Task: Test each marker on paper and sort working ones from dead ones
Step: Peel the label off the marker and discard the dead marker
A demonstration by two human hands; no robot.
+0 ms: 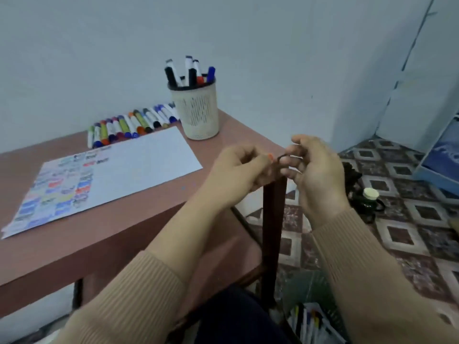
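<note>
Head: L hand (239, 167) by R hand (316, 170)

One wide-angle view, worn on the person's head, looks forward and down, tilted so the surface (124, 219) slants across the frame, with the pen cup (196, 115) just above centre at middling range. Nearer the lens than the cup, two sleeved forearms (372, 269) rise from the bottom edge. The patterned floor (397, 170) lies right of the cup and the wall (99, 45) behind it.

Nothing legible: coloured scribbles on paper (139, 157) at near left too blurred to read; labels on markers (131, 125) along far edge unreadable.
</note>
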